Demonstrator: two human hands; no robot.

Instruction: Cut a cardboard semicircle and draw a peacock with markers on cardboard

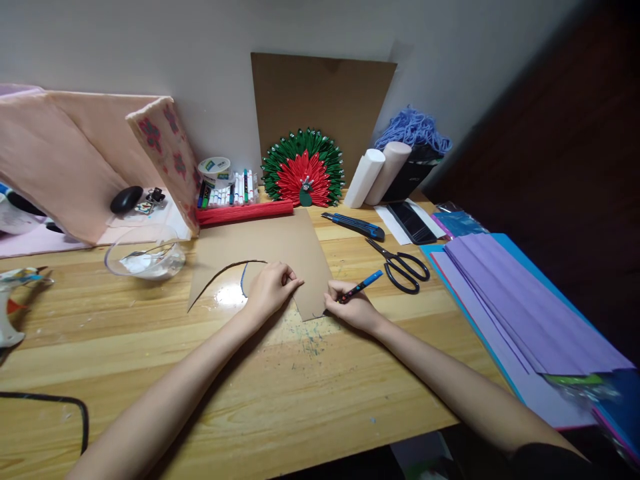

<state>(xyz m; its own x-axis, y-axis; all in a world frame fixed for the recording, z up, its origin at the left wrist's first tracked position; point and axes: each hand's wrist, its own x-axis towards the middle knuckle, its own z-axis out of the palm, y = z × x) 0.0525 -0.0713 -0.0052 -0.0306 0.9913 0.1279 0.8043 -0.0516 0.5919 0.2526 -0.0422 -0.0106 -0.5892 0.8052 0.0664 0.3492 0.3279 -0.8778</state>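
Observation:
A brown cardboard sheet (pixel 260 230) lies flat on the table, with a curved piece cut out of its near side. My left hand (pixel 273 287) rests on it beside the cut-out, fingers bent and thumb close to them, holding it down. Just left of that hand a short curved blue line (pixel 243 280) shows. In my right hand (pixel 350 308) is a marker pen (pixel 361 285) with a dark patterned barrel and blue end. Its tip is down by the sheet's near right corner, partly hidden by my fingers.
Right of the sheet are black-handled scissors (pixel 400 263) and a blue utility knife (pixel 354 225). Purple paper (pixel 530 300) is stacked at the right. Behind stand a red-green paper peacock (pixel 304 170), a red crepe roll (pixel 245 213) and markers (pixel 235 190). A clear bowl (pixel 145 253) sits left.

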